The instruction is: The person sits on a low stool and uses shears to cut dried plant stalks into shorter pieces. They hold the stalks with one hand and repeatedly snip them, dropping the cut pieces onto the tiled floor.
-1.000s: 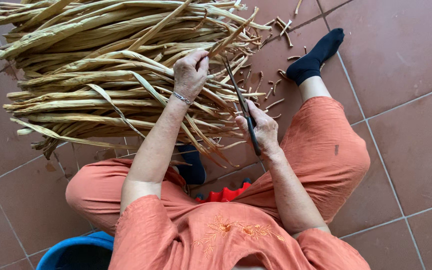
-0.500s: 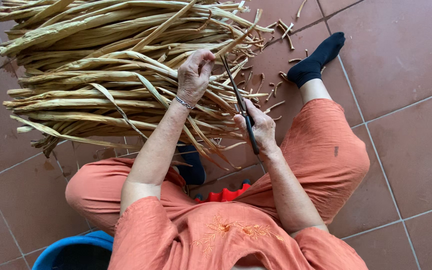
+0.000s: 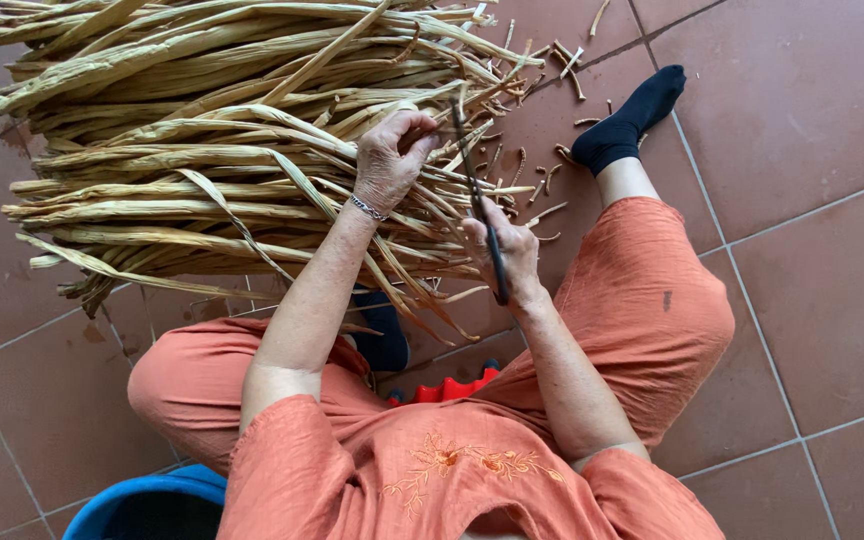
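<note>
Offcuts (image 3: 542,180) beside leaf bundle (image 3: 202,150), sock (image 3: 632,120)

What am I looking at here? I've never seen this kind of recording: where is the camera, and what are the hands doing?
The one camera sits on the person's head and looks straight down, so you see their own arms, their orange clothes and their legs on the tiled floor. No machine is involved. The left hand pinches the end of one dried leaf strip in a big pile of dried leaf strips. The right hand holds a long dark blade against those ends. Small cut-off bits lie near the black-socked foot. A blue tub sits at the lower edge.
</note>
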